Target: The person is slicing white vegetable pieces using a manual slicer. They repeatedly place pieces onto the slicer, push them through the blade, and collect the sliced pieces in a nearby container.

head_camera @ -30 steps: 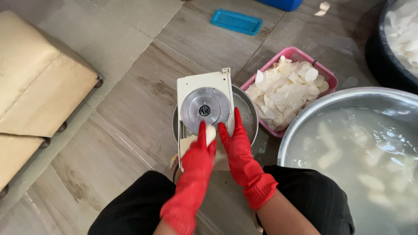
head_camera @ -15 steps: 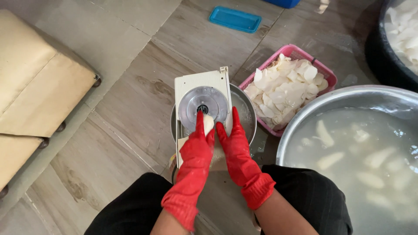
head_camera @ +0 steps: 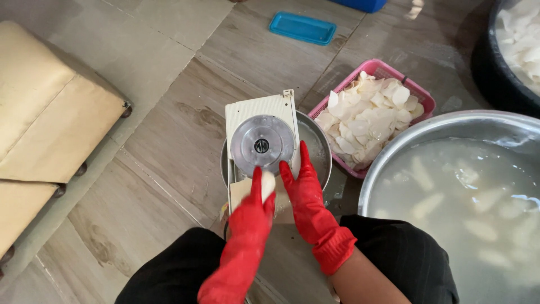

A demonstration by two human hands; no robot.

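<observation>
Hands in red gloves at a slicer on the floor.

Left hand (head_camera: pixel 251 211) has its fingers clenched around a pale root piece (head_camera: pixel 268 186), pressing it on the cream slicer (head_camera: pixel 260 132) near its round blade disc (head_camera: pixel 261 145). Right hand (head_camera: pixel 304 188) lies flat, fingers released, beside it. Under the slicer sits a metal bowl (head_camera: pixel 318 152); right, a water basin (head_camera: pixel 450 126); farther, a pink basket (head_camera: pixel 419 93) of slices.
</observation>
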